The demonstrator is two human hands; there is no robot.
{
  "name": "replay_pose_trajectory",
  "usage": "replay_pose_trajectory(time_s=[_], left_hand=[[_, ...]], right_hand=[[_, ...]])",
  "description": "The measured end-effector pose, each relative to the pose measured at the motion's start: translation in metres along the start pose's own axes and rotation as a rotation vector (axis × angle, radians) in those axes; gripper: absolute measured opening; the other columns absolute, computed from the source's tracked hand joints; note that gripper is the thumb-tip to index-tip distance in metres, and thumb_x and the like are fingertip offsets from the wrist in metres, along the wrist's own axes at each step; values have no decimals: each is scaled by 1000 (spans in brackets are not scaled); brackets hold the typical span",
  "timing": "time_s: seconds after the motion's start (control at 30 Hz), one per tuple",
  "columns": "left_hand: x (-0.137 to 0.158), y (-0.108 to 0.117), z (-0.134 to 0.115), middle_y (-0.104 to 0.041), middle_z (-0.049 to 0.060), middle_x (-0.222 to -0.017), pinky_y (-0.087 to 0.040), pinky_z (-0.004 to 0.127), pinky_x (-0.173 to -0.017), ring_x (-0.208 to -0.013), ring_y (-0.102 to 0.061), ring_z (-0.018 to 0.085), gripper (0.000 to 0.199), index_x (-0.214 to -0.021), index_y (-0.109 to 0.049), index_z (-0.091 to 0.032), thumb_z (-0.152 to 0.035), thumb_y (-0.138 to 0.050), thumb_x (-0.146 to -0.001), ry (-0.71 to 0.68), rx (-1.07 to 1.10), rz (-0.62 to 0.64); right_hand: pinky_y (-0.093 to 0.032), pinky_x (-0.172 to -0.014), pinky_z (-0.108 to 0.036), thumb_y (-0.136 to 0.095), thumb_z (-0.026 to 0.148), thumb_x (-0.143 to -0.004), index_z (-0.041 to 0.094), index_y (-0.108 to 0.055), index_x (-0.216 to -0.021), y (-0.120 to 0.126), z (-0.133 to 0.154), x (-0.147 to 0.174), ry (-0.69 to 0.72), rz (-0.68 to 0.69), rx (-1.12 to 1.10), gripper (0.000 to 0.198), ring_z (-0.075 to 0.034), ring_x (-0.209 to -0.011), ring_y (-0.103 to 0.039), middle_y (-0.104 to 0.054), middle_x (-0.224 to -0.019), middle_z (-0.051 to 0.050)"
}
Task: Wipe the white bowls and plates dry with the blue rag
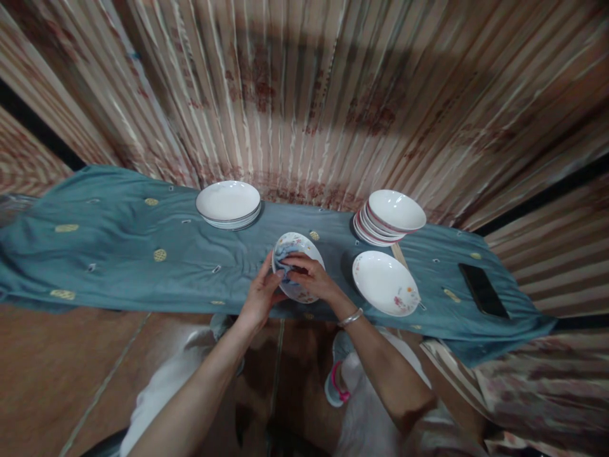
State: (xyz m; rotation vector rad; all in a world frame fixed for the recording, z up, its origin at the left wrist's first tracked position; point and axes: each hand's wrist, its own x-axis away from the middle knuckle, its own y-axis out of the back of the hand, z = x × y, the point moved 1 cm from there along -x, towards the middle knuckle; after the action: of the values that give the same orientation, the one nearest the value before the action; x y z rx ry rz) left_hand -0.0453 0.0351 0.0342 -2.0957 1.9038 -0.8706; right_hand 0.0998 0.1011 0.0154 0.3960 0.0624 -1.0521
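Gripping a round glossy bowl [297, 266], both hands press cloth [285, 263].

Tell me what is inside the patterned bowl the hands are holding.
A bluish cloth lies inside the patterned bowl, pressed by the right hand. The left hand grips the rim. Cloth and fingers hide most of the bowl's inner surface.

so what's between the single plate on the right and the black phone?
Head view: only bare blue cloth with small yellow motifs lies between the single plate and the phone.
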Motion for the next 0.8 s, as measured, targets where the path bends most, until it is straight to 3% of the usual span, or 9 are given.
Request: replay_pose_trajectory(time_s=[0.2,0.4,0.6,0.8], left_hand=[[2,-1,-3,-72,8,-108,-57,30,-66,-84,-66,21,95,-146,-41,-27,-39,-83,-62,1,-10,-4],[-1,-2,-3,-72,8,-104,-55,27,-60,-75,-64,19,102,-148,-38,-24,-43,-84,-59,-10,-54,-26],[-1,-3,-4,-72,8,-104,-56,30,-63,-82,-66,23,103,-147,-40,-25,-46,-85,-57,-5,-63,-18],[1,-5,-7,-72,9,-105,-56,30,-64,-86,-66,24,102,-147,-40,-24,-44,-85,-58,-5,-62,-19]], right_hand=[[-49,-89,-29,-65,22,-79,20,-73,-104,3,11,18,-82,164,-41,27,-18,-105,-63,-66,-117,-5],[-48,-75,-25,-62,12,-74,17,-75,-96,23,11,36,-172,280,170,26,-15,-81,-65,-73,-94,-3],[-46,-72,-25,-64,12,-74,18,-76,-91,39,6,44,-215,205,499,22,-16,-76,-65,-73,-87,-3],[-48,-84,-32,-60,10,-76,19,-74,-89,43,-5,40,-170,88,736,21,-21,-89,-65,-72,-92,-6]])
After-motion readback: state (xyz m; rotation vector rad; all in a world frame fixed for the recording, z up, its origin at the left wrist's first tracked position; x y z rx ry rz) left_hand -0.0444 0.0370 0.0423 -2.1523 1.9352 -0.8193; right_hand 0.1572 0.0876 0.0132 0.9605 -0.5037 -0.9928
